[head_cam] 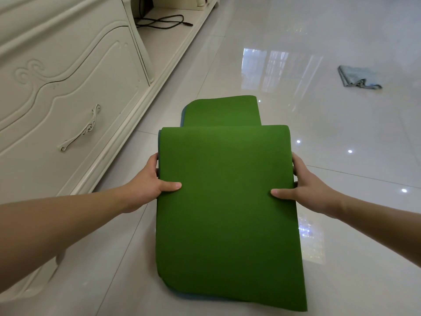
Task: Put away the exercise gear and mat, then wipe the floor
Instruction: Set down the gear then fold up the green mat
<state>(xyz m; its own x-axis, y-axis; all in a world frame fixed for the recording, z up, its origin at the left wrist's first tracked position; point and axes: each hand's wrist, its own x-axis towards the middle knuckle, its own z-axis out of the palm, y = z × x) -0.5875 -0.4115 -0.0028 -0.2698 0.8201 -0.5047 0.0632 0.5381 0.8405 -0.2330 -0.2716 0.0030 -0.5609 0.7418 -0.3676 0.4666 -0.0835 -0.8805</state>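
Glossy white floor tiles could let the soft green foam exercise mat slide or sag open, since each grip only pinches a side edge and the folded layers hang loose. Left hand holds it at nine o'clock, right hand at three, thumbs on top; the mat's middle lies between them, its lower corner touching the floor at six.

One head-worn wide-angle view — looking forward and down, close over the floor.
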